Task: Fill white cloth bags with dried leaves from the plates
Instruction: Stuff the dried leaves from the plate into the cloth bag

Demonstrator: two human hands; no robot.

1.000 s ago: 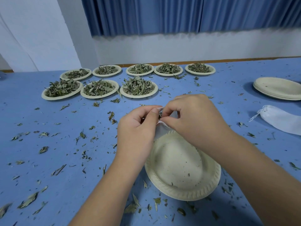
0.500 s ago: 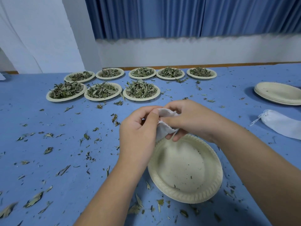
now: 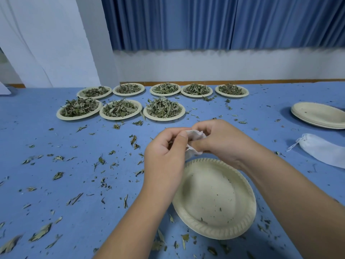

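A small white cloth bag is bunched between both hands, just above the far rim of an emptied paper plate. My left hand pinches its left side with thumb and fingers. My right hand grips its right side, fingers curled over the cloth. Most of the bag is hidden behind the hands. Several paper plates heaped with dried leaves stand in two rows at the back, the nearest one straight ahead of the hands.
A filled white cloth bag with a drawstring lies at the right edge. A stack of empty plates sits behind it. Loose dried leaves are scattered over the blue table.
The bag's crumpled top has come into view between the hands. My right hand's fingers have shifted over the cloth. The camera has tilted up slightly.
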